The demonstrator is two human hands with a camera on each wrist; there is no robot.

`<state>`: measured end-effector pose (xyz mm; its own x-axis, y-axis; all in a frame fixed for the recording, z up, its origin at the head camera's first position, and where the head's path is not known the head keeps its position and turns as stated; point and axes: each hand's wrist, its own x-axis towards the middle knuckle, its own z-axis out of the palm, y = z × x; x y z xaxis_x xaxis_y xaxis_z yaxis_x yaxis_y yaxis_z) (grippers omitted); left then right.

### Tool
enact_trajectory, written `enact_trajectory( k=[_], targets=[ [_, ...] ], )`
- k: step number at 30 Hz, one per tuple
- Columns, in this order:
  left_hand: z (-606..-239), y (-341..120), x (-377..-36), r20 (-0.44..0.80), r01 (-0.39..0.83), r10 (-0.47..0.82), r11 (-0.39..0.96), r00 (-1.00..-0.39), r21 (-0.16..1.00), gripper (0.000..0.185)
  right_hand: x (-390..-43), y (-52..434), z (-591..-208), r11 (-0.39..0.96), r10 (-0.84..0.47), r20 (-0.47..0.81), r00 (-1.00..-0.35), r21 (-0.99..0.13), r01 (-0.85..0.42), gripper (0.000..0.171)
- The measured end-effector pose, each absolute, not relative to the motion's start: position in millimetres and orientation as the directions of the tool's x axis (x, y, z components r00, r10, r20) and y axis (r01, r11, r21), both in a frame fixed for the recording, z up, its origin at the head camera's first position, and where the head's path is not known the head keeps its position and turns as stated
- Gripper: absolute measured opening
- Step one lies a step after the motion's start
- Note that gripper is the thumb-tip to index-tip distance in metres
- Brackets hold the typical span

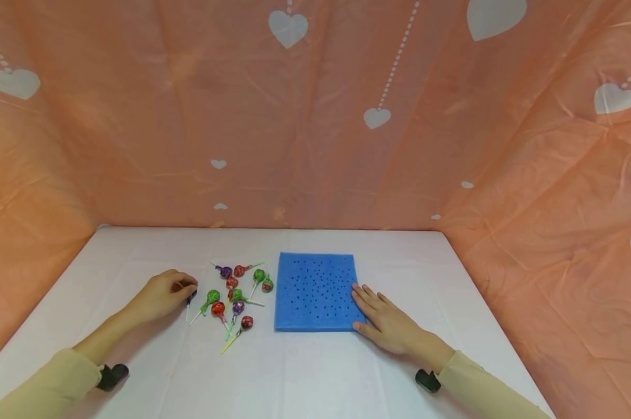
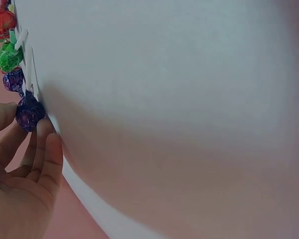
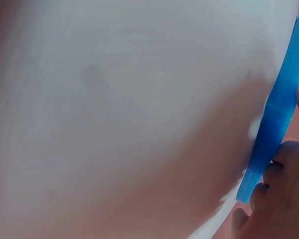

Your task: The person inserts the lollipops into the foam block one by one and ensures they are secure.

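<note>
My left hand (image 1: 165, 294) pinches a purple-wrapped lollipop (image 2: 30, 113) by its round head, thumb on one side and fingers on the other. Its white stick (image 1: 187, 313) points down toward the table in the head view. To the right of that hand lies a loose group of lollipops, among them a green one (image 1: 213, 297) and a red one (image 1: 218, 309). My right hand (image 1: 391, 323) lies with straight fingers along the right edge of a blue foam block (image 1: 315, 323). Many small dark holes dot the block's top. From the right wrist view, the fingers touch the block's side (image 3: 273, 127).
A white-covered table (image 1: 216, 384) carries everything. Orange cloth (image 1: 315, 145) with pale hearts hangs behind it and along both sides. More lollipops, such as a purple one (image 1: 238, 308) and a dark red one (image 1: 247, 322), lie between the left hand and the block.
</note>
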<state>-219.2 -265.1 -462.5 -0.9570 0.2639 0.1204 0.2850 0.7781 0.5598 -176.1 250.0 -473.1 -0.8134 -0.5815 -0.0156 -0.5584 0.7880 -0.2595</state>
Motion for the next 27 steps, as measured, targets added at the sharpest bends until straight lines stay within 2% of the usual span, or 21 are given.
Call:
enact_trajectory(
  k=[13,27],
  targets=[
    [-460.9,-266.3,-212.1,0.168,0.265,0.205,0.768,-0.964,0.583,0.020,-177.5,248.4,-470.1,0.780,-0.588,-0.020,-0.808,-0.277,-0.561,0.073],
    [-439.8,-240.7,-203.6,0.373,0.347,0.118,0.683,-0.920,0.642,0.023,-175.5,250.5,-469.4,0.782,-0.580,-0.031,-0.814,-0.301,-0.546,0.074]
  ],
)
